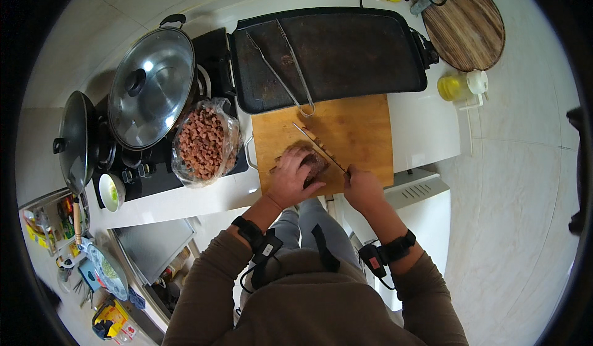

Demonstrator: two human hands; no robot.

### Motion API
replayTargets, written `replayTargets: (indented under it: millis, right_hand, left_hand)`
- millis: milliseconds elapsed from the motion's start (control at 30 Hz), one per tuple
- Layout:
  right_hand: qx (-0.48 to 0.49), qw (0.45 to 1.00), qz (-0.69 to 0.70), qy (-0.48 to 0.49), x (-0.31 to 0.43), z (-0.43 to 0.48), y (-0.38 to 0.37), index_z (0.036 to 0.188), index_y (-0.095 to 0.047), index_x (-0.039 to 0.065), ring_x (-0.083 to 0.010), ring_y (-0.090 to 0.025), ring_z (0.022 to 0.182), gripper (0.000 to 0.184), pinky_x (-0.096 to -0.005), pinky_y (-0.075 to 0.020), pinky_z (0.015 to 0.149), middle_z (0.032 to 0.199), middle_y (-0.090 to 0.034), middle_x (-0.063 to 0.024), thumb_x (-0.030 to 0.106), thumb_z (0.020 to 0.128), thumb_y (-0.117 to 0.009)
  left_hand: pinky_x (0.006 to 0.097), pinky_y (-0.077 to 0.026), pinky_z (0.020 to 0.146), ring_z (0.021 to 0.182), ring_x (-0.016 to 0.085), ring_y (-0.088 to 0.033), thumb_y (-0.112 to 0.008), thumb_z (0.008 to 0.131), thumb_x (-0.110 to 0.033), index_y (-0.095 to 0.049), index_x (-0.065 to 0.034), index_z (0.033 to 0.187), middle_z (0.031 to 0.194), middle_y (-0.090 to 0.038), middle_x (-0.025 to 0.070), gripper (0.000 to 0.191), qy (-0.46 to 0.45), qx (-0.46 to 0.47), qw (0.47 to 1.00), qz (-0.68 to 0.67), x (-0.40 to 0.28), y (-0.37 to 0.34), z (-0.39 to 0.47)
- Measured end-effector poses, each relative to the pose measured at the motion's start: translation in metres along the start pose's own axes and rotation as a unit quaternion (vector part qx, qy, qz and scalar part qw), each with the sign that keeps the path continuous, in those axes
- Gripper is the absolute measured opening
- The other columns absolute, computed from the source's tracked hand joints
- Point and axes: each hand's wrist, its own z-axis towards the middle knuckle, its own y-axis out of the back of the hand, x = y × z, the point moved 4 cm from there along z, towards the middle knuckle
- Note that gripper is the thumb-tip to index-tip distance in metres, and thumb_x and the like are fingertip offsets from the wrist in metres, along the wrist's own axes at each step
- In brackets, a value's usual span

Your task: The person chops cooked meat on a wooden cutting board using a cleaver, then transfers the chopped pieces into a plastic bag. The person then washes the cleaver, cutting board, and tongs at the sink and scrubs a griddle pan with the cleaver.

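Observation:
My left hand (292,174) presses on a piece of browned meat (316,164), which lies on a wooden cutting board (366,128). In my right hand (363,188) is the handle of a knife (324,149). Its blade slants up and left across the board, just right of the meat, with small bits clinging along it. Whether the edge touches the meat cannot be told. Metal tongs (296,75) rest on a black electric griddle (361,49) behind the board, their bent end over the board's back edge.
Left of the board, a clear plastic bag of diced meat (201,144) stands at the stove, near a lidded pan (157,91), another lidded pan (76,142) and a small bowl (112,193). An oil bottle (456,86) and a round wooden board (465,26) are at the right.

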Motion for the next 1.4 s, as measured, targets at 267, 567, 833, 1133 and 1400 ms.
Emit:
replayTargets:
  millis: [267, 567, 833, 1133, 1400]
  right_hand:
    - [0.046, 0.998, -0.05, 0.011, 0.001, -0.031, 0.009, 0.085, -0.052, 0.001, -0.0421, -0.059, 0.069, 0.015, -0.051, -0.0457, 0.064, 0.069, -0.06, -0.023, 0.015, 0.082, -0.05]
    - [0.11, 0.992, -0.055, -0.02, 0.004, -0.023, 0.005, 0.095, -0.052, 0.001, -0.0419, -0.06, 0.078, 0.021, -0.0495, -0.0474, 0.069, 0.079, -0.061, -0.0248, 0.01, 0.076, -0.051]
    - [0.075, 0.994, -0.057, 0.062, 0.016, 0.016, -0.021, 0.096, -0.056, 0.001, -0.0406, -0.06, 0.081, 0.024, -0.0485, -0.0478, 0.07, 0.084, -0.062, -0.0232, 0.014, 0.075, -0.054]
    - [0.038, 0.996, -0.064, 0.04, 0.012, -0.018, 0.004, 0.085, -0.055, 0.001, -0.041, -0.059, 0.071, 0.016, -0.0503, -0.0457, 0.064, 0.071, -0.06, -0.0229, 0.017, 0.083, -0.051]
    - [0.084, 0.992, -0.087, -0.019, 0.009, -0.034, 0.011, 0.088, -0.058, 0.001, -0.0393, -0.062, 0.077, 0.018, -0.0479, -0.0494, 0.07, 0.079, -0.063, -0.0232, 0.014, 0.076, -0.054]
  left_hand:
    - [0.047, -0.035, 0.093, 0.109, 0.036, -0.044, -0.074, 0.064, -0.028, -0.056, 0.0011, 0.095, 0.11, -0.05, 0.0178, 0.046, 0.053, 0.012, 0.998, 0.021, 0.0, -0.003, -0.007]
    - [0.0453, -0.036, 0.093, 0.109, 0.036, -0.045, -0.073, 0.065, -0.025, -0.056, 0.0014, 0.096, 0.11, -0.05, 0.0182, 0.044, 0.057, 0.022, 0.998, 0.028, 0.005, -0.012, -0.01]
    - [0.0455, -0.038, 0.091, 0.106, 0.038, -0.046, -0.075, 0.065, -0.031, -0.052, 0.0024, 0.103, 0.11, -0.049, 0.0193, 0.055, 0.032, 0.013, 0.999, 0.036, 0.004, -0.009, -0.011]
    - [0.0463, -0.037, 0.092, 0.106, 0.039, -0.046, -0.075, 0.066, -0.032, -0.052, 0.0034, 0.099, 0.113, -0.048, 0.0193, 0.053, 0.044, -0.022, 0.999, -0.011, 0.001, 0.005, -0.016]
    - [0.045, -0.04, 0.085, 0.096, 0.038, -0.049, -0.073, 0.064, -0.024, -0.051, 0.0016, 0.091, 0.106, -0.05, 0.0212, 0.043, 0.056, -0.015, 0.998, 0.02, 0.004, -0.002, -0.015]
